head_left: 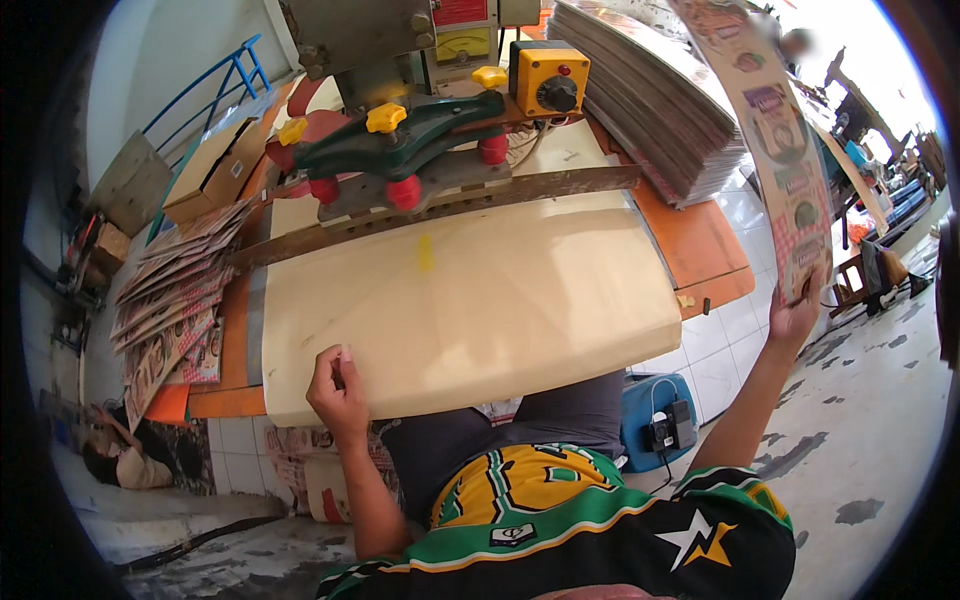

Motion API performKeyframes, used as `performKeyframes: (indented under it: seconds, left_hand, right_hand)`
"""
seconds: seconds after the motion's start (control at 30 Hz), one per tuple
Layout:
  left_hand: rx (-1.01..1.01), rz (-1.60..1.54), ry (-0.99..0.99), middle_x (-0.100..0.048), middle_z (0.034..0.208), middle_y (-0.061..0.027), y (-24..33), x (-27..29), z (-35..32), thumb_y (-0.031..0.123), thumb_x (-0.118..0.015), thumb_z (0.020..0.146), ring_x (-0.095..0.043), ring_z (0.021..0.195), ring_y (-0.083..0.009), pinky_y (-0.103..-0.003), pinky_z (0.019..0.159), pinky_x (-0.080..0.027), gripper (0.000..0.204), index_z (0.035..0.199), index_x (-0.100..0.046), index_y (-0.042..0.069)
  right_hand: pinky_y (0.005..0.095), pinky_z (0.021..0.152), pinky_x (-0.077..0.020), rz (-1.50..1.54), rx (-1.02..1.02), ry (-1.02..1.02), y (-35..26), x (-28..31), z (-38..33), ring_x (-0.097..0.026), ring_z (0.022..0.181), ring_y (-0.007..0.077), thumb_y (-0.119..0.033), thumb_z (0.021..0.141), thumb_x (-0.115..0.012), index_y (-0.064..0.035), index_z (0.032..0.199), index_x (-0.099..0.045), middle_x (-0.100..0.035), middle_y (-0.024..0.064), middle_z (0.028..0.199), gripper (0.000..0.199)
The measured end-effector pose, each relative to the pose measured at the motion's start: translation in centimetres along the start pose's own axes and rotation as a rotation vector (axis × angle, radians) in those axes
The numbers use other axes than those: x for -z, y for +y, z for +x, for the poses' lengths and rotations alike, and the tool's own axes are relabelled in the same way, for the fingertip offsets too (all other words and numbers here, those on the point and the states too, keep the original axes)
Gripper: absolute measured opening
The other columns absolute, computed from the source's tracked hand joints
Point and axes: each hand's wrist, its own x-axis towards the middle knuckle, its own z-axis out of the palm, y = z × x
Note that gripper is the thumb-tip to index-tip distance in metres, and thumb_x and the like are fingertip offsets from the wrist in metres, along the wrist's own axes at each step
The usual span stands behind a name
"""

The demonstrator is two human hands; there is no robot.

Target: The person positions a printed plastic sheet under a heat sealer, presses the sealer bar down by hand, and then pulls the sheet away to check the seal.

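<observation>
Grey floor (870, 420) lies open to the right. The cream work surface (480, 300) overhangs the orange table (705, 245). Right hand (795, 318) clamps a printed cardboard sheet (775, 140) aloft; left hand (338, 392), fingers curled together, rests on the surface's near edge.

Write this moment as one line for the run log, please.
left hand: rests on cream work surface | right hand: holds printed sheet raised | stack of sheets: beside press machine
</observation>
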Motion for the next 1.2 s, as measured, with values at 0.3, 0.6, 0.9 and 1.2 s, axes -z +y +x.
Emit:
performKeyframes:
  seconds: [0.3, 0.6, 0.9, 1.2]
  left_hand:
    - [0.174, -0.311, -0.062, -0.063, 0.074, -0.0021, -0.3, 0.7, 0.6, 0.017, -0.064, 0.103, -0.056, 0.064, -0.0066, -0.023, 0.054, -0.042, 0.018, 0.101, -0.067, -0.001]
    - [0.107, -0.961, -0.147, -0.063, 0.113, -0.0052, -3.7, 3.7, 1.5, 0.069, -0.068, 0.088, -0.058, 0.099, -0.0148, -0.033, 0.079, -0.049, 0.082, 0.134, -0.055, 0.003]
    - [0.242, -0.719, -0.111, -0.068, 0.119, -0.009, -3.5, 9.2, 3.1, 0.026, -0.082, 0.091, -0.062, 0.11, -0.0176, -0.035, 0.103, -0.046, 0.05, 0.124, -0.06, -0.005]
    - [0.185, -0.507, -0.123, -0.068, 0.103, -0.0018, -7.9, 12.2, 5.7, 0.016, -0.081, 0.091, -0.062, 0.097, -0.0115, -0.028, 0.092, -0.048, 0.03, 0.112, -0.066, 0.001]
  right_hand:
    - [0.0475, 0.112, -0.0476, 0.184, -0.13, -0.093, 4.1, 7.5, -2.9, -0.054, 0.136, 0.0275, -0.031, 0.109, -0.051, -0.0078, 0.152, -0.045, -0.052, 0.0119, 0.152, 0.049]
    - [0.0465, 0.108, -0.05, 0.02, -0.27, -0.499, 6.3, 3.7, -6.0, -0.058, 0.129, 0.0284, -0.031, 0.107, -0.055, -0.0047, 0.149, -0.041, -0.056, 0.0152, 0.142, 0.051]
    - [0.0368, 0.098, -0.0555, -0.1, -0.311, -0.583, 10.0, -5.6, -8.0, -0.066, 0.114, 0.021, -0.016, 0.103, -0.063, 0.0003, 0.139, -0.049, -0.064, 0.0108, 0.127, 0.042]
    - [0.0344, 0.095, -0.0556, -0.387, -0.382, -1.035, 11.9, -9.7, -6.8, -0.071, 0.108, 0.0198, -0.016, 0.092, -0.079, 0.0013, 0.122, -0.067, -0.073, 0.0116, 0.115, 0.037]
